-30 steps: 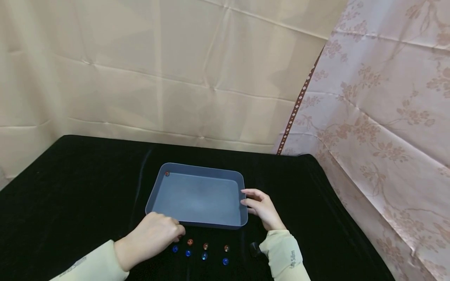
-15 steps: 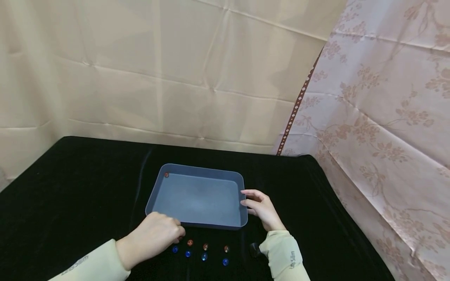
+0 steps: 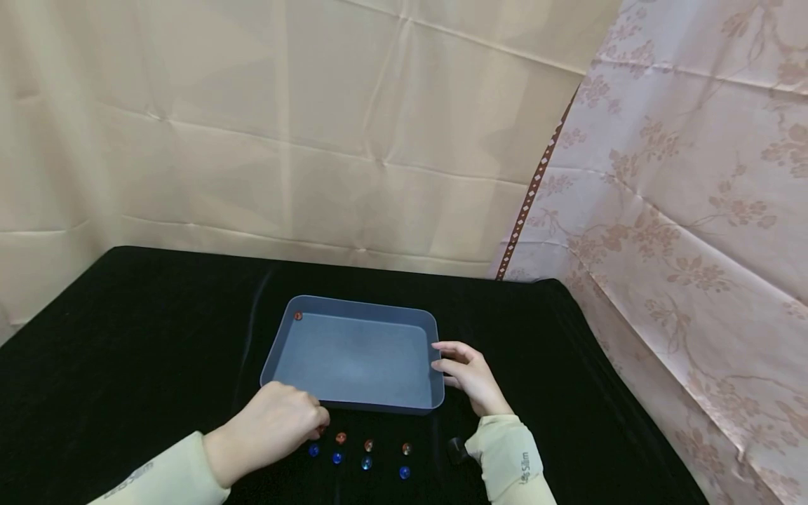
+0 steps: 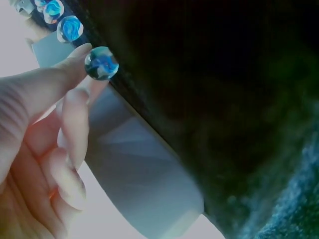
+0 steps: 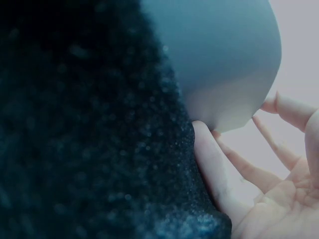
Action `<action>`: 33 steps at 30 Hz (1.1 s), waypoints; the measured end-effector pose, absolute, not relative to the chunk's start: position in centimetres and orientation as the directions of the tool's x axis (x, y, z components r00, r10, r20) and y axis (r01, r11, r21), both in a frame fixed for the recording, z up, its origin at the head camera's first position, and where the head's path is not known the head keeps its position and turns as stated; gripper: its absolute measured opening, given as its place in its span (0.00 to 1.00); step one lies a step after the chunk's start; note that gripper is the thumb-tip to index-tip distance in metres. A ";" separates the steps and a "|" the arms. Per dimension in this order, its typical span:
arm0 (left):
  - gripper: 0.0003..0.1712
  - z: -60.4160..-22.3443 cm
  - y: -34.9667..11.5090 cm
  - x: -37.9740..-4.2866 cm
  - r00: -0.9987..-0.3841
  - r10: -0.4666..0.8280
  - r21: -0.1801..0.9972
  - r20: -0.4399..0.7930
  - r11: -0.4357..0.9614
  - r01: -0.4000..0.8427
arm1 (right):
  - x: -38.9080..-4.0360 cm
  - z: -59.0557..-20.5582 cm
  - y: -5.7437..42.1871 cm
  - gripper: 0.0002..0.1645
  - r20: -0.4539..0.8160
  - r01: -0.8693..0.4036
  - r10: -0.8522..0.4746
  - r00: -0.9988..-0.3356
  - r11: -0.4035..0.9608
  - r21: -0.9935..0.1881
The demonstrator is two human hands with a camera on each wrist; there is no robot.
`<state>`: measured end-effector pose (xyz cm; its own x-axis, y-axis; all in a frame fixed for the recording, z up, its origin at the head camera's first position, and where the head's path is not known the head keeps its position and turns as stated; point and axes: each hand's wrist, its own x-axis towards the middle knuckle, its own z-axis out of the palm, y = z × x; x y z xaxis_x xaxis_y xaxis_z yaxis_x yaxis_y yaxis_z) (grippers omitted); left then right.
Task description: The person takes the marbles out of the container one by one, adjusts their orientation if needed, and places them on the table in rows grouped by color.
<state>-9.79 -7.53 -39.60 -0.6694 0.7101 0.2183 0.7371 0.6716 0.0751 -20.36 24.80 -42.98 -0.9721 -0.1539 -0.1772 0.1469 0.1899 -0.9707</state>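
My left hand [image 3: 274, 424] pinches a small glass marble [image 4: 101, 63] between thumb and finger in front of the tray. In the left wrist view this marble shows a blue swirl; in the head view the fingers cover most of it. Right beside those fingertips lies a blue marble [image 3: 313, 450]. At the right end of the blue-grey tray [image 3: 353, 405], my right hand [image 3: 470, 375] holds the wall, with two fingertips just over the rim and another finger lower outside. The right wrist view has fingers [image 5: 209, 154] against the outer wall, close to the cloth.
Several orange and blue marbles lie in two rows before the tray, among them an orange marble [image 3: 341, 438] and a blue marble [image 3: 405, 473]. One reddish marble [image 3: 299, 316] sits in the tray's far left corner. Black cloth [image 3: 158, 351] covers the table; a beige curtain [image 3: 252, 140] hangs behind.
The left hand has shifted very slightly left and down in the head view, staying beside the same marbles. The right hand and the tray hold still.
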 end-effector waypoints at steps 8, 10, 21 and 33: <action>0.04 -39.2 -7.7 -9.8 -0.665 0.706 0.076 0.246 0.670 0.739 | -20.3 -43.0 24.8 0.22 -0.176 0.147 -0.151 -0.973 0.185 -0.972; 0.03 -39.0 -7.7 -9.9 -0.670 0.696 0.086 0.258 0.674 0.734 | -20.3 -43.0 24.8 0.22 -0.175 0.146 -0.151 -0.973 0.186 -0.972; 0.04 -37.3 -8.4 -10.9 -0.748 0.631 0.325 0.207 0.676 0.661 | -20.3 -43.0 24.8 0.22 -0.172 0.141 -0.157 -0.972 0.195 -0.971; 0.09 -36.9 -9.5 -13.2 -0.888 0.421 0.491 0.184 0.744 0.454 | -20.3 -43.0 24.8 0.21 -0.175 0.145 -0.154 -0.972 0.190 -0.971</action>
